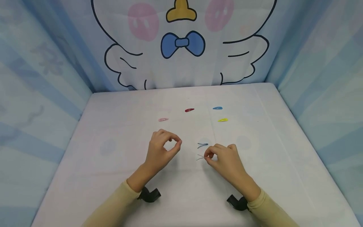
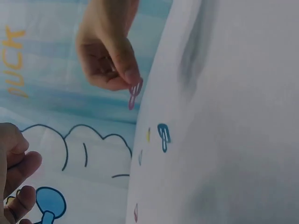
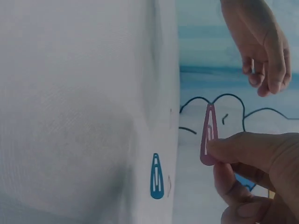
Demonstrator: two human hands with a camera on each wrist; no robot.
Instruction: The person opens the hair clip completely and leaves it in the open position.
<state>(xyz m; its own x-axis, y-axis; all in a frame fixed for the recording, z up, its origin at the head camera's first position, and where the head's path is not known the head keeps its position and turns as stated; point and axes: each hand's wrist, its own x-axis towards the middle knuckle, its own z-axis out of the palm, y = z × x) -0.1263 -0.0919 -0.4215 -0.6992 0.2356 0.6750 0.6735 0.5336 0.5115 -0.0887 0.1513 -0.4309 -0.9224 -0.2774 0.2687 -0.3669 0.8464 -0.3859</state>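
My right hand [image 1: 225, 160] pinches the wide end of a pinkish-purple snap hair clip [image 3: 207, 161] between thumb and index finger, its narrow end pointing away from them. In the head view the two strips of this clip [image 1: 200, 157] spread apart in a V. Just beyond it, a blue snap hair clip [image 1: 203, 144] lies on the table, also spread in a V. My left hand [image 1: 161, 148] hovers left of both clips. Its thumb and index finger curve into a ring in the head view, and nothing shows between the fingertips [image 2: 30, 163].
Farther back on the white table [image 1: 119, 189] lie a pink clip [image 1: 163, 119], a red clip [image 1: 189, 110], a light blue clip [image 1: 217, 108] and a yellow clip [image 1: 222, 120]. A printed curtain [image 1: 181, 69] stands behind the table, with more fabric at both sides.
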